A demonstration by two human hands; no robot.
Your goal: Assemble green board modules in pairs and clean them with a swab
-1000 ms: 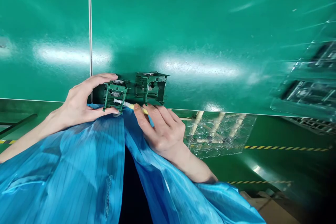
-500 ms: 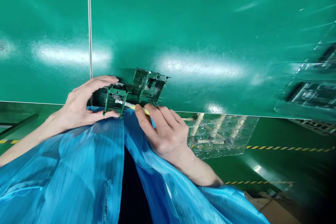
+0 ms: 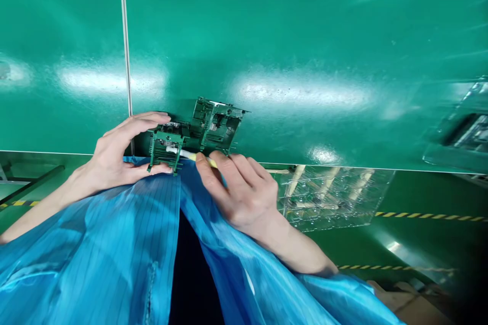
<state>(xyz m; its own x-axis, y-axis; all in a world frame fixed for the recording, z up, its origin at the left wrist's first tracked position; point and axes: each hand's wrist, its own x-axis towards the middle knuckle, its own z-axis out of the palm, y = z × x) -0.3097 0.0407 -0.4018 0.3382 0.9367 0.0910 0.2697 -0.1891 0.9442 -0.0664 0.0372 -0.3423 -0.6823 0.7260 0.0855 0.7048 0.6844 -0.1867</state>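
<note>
My left hand (image 3: pixel 114 155) grips a small green circuit-board assembly (image 3: pixel 164 147) at the near edge of the green table (image 3: pixel 290 35), thumb below and fingers over its top. My right hand (image 3: pixel 238 190) pinches a thin yellow swab stick (image 3: pixel 194 156) whose white tip touches the face of that assembly. A second green assembly (image 3: pixel 217 124) stands tilted just behind and to the right of the first, touching my right fingertips.
Clear plastic trays (image 3: pixel 331 195) lie on a lower shelf under the table edge at the right. More clear trays (image 3: pixel 465 134) sit at the table's right edge. My blue striped coat (image 3: pixel 114 244) fills the foreground. Yellow-black floor tape (image 3: pixel 419 217) runs below.
The second assembly has tipped from upright to leaning left against the first. Both hands stayed on the first assembly and the swab; the view shifted slightly.
</note>
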